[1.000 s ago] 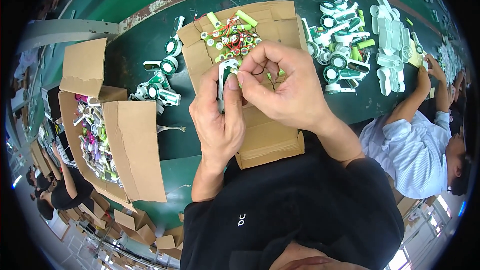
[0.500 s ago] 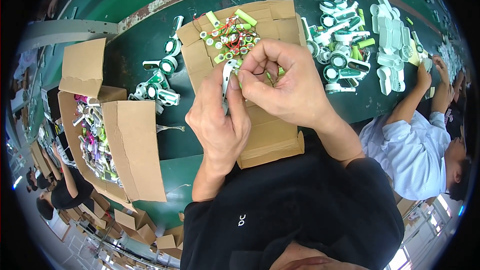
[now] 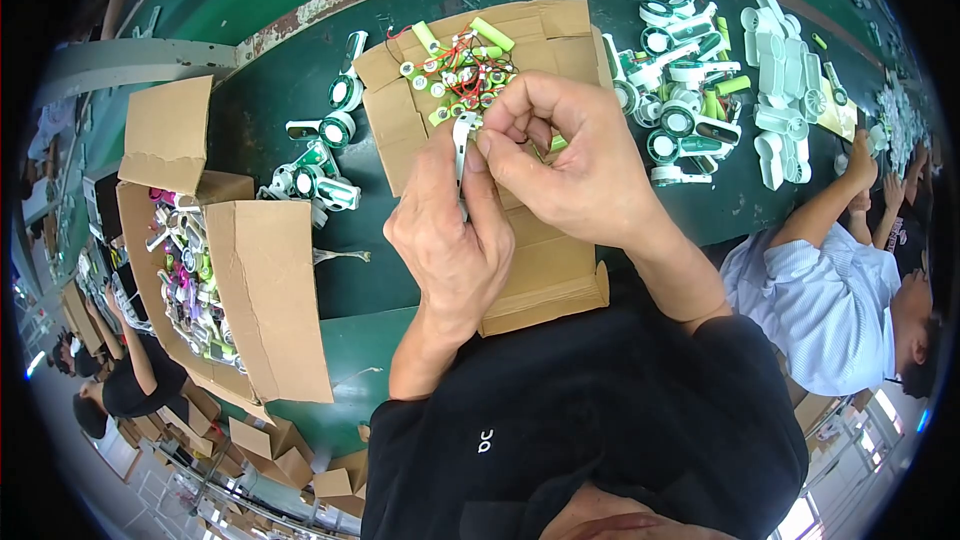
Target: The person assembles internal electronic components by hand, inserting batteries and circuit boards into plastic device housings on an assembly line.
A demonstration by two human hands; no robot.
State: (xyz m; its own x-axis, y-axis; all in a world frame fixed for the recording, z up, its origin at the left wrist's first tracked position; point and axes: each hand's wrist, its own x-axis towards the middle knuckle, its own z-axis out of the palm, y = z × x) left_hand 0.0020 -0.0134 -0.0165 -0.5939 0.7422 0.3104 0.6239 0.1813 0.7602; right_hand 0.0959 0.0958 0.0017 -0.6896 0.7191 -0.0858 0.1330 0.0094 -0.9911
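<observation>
My left hand is closed around a slim white plastic part, which looks like the handle half of a small hand-held fan. It stands nearly upright between thumb and fingers. My right hand pinches close against the part's upper end; whatever lies between its fingertips is too small and covered to make out. Beyond both hands, a heap of light-green cylindrical battery cells with red and black wires lies on a flattened cardboard box.
White-and-green fan units lie left of the cardboard, with more fan units on the right. Pale plastic shells are stacked farther right. An open carton of mixed parts stands left. A co-worker in a striped shirt works at right.
My left hand has shifted slightly right and turned with the white part, which now stands more upright. My right hand stays pinched at its upper end, almost in place.
</observation>
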